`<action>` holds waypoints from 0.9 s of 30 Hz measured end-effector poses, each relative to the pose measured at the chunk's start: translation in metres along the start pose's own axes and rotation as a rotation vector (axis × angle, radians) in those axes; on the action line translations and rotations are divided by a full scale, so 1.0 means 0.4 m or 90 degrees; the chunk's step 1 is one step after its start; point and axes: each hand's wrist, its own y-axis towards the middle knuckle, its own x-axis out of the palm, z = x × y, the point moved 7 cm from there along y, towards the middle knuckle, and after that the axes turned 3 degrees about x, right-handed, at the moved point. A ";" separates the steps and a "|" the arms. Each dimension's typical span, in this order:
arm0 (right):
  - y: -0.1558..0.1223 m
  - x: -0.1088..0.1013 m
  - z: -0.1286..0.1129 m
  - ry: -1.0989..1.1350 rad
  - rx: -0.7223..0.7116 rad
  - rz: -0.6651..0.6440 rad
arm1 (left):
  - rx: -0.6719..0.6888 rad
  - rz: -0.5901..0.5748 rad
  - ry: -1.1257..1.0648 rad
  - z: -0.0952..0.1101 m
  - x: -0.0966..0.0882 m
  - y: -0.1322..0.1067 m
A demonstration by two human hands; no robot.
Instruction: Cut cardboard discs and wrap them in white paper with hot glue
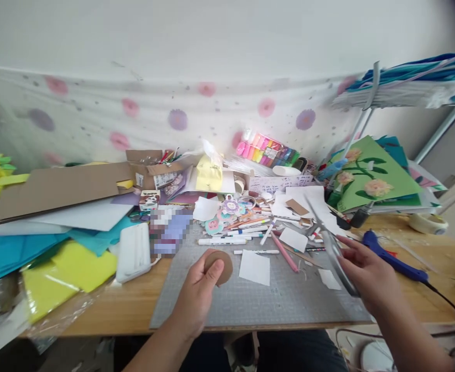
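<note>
My left hand [198,289] pinches a round brown cardboard disc [220,265] above the grey cutting mat [274,299]. My right hand [363,276] is closed on the handles of a pair of scissors [328,235], whose blades point up and away over the mat's right side. A white paper square [255,267] lies on the mat between the two hands, and a smaller white scrap [329,279] lies near my right hand.
Markers, pencils and paper cut-outs [246,227] litter the mat's far edge. A blue glue gun [394,261] lies at the right. Stacked coloured paper [49,253], cardboard [57,188], a white case [134,251], a green flower card [370,178] and tape roll [428,223] crowd the wooden table.
</note>
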 end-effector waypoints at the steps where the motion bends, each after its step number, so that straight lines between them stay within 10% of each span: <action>1: -0.024 0.022 -0.014 0.102 0.015 -0.036 | -0.022 0.018 -0.008 -0.013 -0.006 -0.014; 10: -0.316 0.272 -0.165 0.339 0.013 -0.331 | -0.056 -0.071 -0.010 -0.047 0.081 -0.122; 18: -0.344 0.280 -0.164 0.345 0.007 -0.300 | 0.036 -0.080 0.185 -0.029 0.096 -0.133; 27: -0.322 0.266 -0.174 0.265 -0.010 -0.304 | -0.052 -0.241 0.077 -0.066 0.125 -0.128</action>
